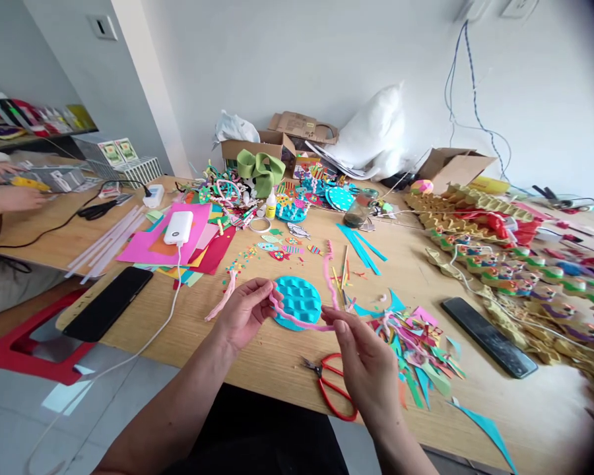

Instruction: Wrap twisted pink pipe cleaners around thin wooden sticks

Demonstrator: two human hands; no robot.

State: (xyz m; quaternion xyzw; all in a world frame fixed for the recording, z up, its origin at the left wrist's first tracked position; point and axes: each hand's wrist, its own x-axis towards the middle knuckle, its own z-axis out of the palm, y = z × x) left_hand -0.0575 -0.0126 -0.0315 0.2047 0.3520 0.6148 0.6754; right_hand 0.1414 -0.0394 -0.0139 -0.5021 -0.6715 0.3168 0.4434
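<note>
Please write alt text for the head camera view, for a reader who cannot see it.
Two bare hands, left hand and right hand, hold a pink pipe cleaner bent over a round turquoise paper disc on a wooden table. Red scissors, paper scraps and a black phone lie around.

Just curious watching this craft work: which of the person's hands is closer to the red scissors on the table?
Right. The right hand hovers just above the red scissors, pinching the pink pipe cleaner. The left hand holds its other end, farther up and left.
</note>
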